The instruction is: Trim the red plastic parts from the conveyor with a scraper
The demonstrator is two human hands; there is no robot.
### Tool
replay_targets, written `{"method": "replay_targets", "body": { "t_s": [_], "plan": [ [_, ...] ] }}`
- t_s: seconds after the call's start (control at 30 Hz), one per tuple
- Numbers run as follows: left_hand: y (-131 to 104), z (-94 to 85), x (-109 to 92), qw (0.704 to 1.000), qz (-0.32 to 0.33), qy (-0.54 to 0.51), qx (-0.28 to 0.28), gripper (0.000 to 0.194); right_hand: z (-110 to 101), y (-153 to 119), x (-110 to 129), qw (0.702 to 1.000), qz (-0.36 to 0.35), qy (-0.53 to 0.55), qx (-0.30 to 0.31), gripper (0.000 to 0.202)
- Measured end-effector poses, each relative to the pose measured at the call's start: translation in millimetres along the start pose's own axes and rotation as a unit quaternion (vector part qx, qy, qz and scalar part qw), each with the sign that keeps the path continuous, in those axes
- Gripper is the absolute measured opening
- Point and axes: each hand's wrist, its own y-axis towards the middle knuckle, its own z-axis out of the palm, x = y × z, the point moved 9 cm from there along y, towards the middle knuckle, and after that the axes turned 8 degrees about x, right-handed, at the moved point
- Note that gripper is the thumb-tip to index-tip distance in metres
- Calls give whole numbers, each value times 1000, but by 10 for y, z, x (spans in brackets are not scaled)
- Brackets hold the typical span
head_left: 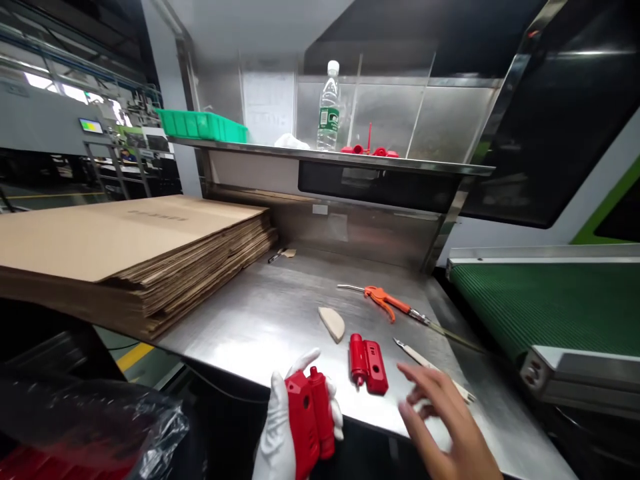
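Note:
In a white glove, my left hand (280, 427) is closed around a red plastic moulded part (305, 420), a flat block joined to a cylinder. My bare right hand (445, 420) hovers over the table's front right, fingers apart and holding nothing. Beneath its fingers lies a slim pale-handled knife (417, 357) with a pointed metal tip, partly hidden by the hand. A similar red part (375, 367) lies on the metal table between my hands. Beyond it rest a beige half-round pad (332, 324) and an orange air blow gun (385, 299) with its hose.
Flat cardboard sheets (210, 267) are stacked at left. A shelf (300, 153) above bears a green bin (200, 125), a water bottle (329, 110) and red pieces (373, 152). A green conveyor belt (550, 300) runs at right. A plastic-lined container (100, 413) stands lower left.

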Motion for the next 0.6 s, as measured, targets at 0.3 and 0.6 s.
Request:
{"method": "replay_targets", "body": {
  "t_s": [0.3,0.6],
  "plan": [
    [-364,108,-225,998,26,7,-58,66,875,1665,274,986,-9,-144,88,40],
    [-370,-94,-458,990,58,58,-113,33,649,413,772,997,-70,9,14,21]
  ]
}}
